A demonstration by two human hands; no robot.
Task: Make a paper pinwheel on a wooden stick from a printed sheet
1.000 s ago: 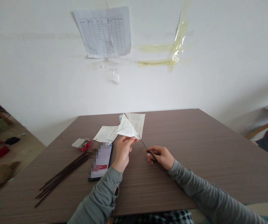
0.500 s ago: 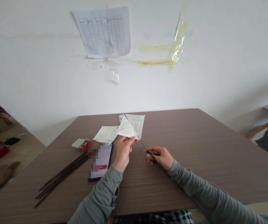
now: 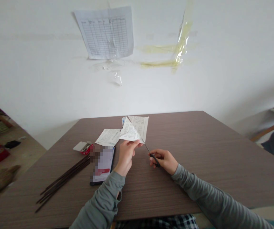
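Note:
My left hand (image 3: 126, 156) pinches the lower edge of a printed sheet of paper (image 3: 140, 125) between thumb and fingers, above the table. A slit runs diagonally through the sheet from its top edge toward the bottom right. In my right hand (image 3: 165, 160) is a pair of black-handled scissors (image 3: 154, 159), with fingers in the loops. The blades point up and to the left and meet the paper near its lower right corner, close to my left fingertips. Behind my left hand, another printed sheet (image 3: 108, 137) lies flat on the table.
On the brown table (image 3: 199, 159), left of my left hand, lie a phone (image 3: 103, 165), several thin dark sticks (image 3: 64, 179) and an open small red-and-white box (image 3: 85, 148). A small blue-and-white object (image 3: 123, 120) stands partly hidden behind the paper. A white wall rises behind the table.
The held paper has shifted very slightly to the right. Both hands stay almost in place, and the blades remain at the paper's lower right corner.

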